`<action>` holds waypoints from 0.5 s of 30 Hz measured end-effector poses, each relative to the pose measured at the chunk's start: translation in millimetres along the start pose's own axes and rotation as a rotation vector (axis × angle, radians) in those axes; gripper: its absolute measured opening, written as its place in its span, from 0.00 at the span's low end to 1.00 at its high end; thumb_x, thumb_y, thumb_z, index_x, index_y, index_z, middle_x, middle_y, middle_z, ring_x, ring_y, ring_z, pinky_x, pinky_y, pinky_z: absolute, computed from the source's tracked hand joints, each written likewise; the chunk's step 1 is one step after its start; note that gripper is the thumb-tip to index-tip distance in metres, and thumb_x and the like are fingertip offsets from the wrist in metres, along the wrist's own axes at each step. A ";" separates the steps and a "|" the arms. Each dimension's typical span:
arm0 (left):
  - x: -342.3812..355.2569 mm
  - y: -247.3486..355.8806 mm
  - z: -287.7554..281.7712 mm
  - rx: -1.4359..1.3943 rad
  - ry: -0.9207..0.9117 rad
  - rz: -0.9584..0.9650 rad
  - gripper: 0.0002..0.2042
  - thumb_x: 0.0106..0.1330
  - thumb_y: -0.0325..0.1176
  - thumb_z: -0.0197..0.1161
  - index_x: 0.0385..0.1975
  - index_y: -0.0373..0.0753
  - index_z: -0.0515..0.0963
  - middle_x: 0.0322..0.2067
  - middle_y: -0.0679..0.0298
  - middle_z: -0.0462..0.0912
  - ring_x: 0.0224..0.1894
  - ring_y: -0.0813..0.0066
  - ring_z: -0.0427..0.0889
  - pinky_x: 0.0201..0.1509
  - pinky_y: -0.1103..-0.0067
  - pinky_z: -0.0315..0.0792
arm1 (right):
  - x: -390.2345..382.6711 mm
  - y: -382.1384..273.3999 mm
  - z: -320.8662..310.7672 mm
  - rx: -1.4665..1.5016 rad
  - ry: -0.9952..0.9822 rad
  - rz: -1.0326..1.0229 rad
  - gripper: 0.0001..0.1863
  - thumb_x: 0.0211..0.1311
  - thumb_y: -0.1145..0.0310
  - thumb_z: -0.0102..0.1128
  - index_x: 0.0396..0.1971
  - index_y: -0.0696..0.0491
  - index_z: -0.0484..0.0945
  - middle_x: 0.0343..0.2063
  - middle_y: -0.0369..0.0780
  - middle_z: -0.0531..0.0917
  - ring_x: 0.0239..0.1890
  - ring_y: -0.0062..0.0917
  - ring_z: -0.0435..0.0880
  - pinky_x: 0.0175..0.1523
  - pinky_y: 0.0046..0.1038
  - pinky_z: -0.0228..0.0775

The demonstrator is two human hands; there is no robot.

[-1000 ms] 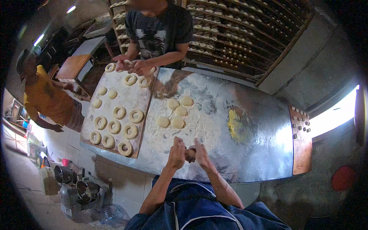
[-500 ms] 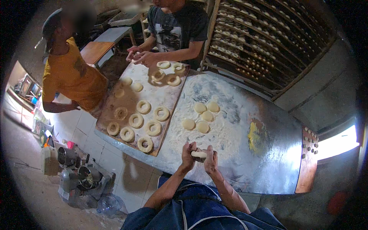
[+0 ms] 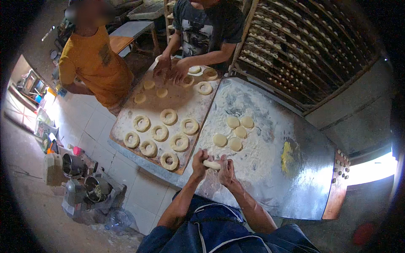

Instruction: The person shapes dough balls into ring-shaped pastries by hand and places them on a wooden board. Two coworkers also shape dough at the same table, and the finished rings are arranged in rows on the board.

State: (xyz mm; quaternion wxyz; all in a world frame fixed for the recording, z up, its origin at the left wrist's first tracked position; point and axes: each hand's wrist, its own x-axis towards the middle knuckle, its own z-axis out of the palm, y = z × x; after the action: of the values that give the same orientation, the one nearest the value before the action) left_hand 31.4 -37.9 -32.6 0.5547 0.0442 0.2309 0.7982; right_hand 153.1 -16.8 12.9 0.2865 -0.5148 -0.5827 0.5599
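A pale piece of dough [image 3: 211, 165] is stretched between my hands, raised over the near edge of the floured table. My left hand [image 3: 199, 163] has its fingers wrapped around one end, and my right hand [image 3: 227, 171] grips the other. My fingers cover both ends, so I cannot tell whether it has a hole. Beyond my hands, several flat dough rounds [image 3: 240, 132] lie together on the flour. To the left, a wooden board [image 3: 121, 123] carries several dough rings [image 3: 179, 142], with a few small rounds [image 3: 162, 92] farther back.
A co-worker's hands [image 3: 173, 71] are over the board's far end; a person in a yellow shirt [image 3: 99, 63] stands left of it. A yellow smear [image 3: 288, 158] marks the metal table [image 3: 308, 177]. Racks of dough [image 3: 295, 55] rise behind. Mixing machines [image 3: 93, 189] sit lower left.
The dough between my hands looks longer, its middle more exposed. The co-worker's hands have come down over the board's far end. The person in yellow has turned. The whole view has shifted slightly.
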 end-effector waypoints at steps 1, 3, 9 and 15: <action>-5.0 24.4 26.5 0.194 -0.032 -0.004 0.20 0.73 0.48 0.42 0.23 0.41 0.66 0.17 0.57 0.65 0.23 0.59 0.74 0.32 0.67 0.69 | 6.2 -2.2 0.4 0.031 -0.052 0.003 0.34 0.71 0.44 0.42 0.26 0.64 0.78 0.19 0.41 0.78 0.22 0.25 0.74 0.30 0.32 0.68; -3.5 47.1 36.1 0.979 -0.130 0.187 0.21 0.73 0.50 0.42 0.22 0.42 0.65 0.16 0.62 0.66 0.22 0.64 0.74 0.31 0.68 0.69 | 13.0 -16.0 8.9 0.027 -0.159 -0.013 0.35 0.70 0.42 0.41 0.26 0.63 0.78 0.20 0.41 0.78 0.24 0.23 0.74 0.30 0.31 0.67; 33.0 75.7 14.1 0.782 -0.048 0.113 0.24 0.73 0.51 0.40 0.24 0.35 0.67 0.19 0.57 0.72 0.21 0.65 0.74 0.28 0.67 0.67 | 40.6 -43.6 38.8 -0.138 -0.281 -0.022 0.41 0.68 0.34 0.32 0.25 0.60 0.76 0.20 0.40 0.78 0.26 0.20 0.74 0.28 0.28 0.67; 113.8 124.4 30.3 0.755 0.046 0.222 0.24 0.74 0.48 0.40 0.21 0.35 0.68 0.17 0.60 0.69 0.21 0.72 0.70 0.26 0.69 0.65 | 122.1 -99.6 35.9 -0.094 -0.360 -0.304 0.24 0.62 0.50 0.58 0.34 0.61 0.77 0.28 0.39 0.81 0.34 0.21 0.78 0.42 0.28 0.73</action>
State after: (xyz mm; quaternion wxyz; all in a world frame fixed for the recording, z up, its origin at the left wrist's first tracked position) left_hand -109.7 40.2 25.2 0.4046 0.2520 0.5143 0.7129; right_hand 55.3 98.4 70.1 0.2349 -0.3256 -0.7205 0.5653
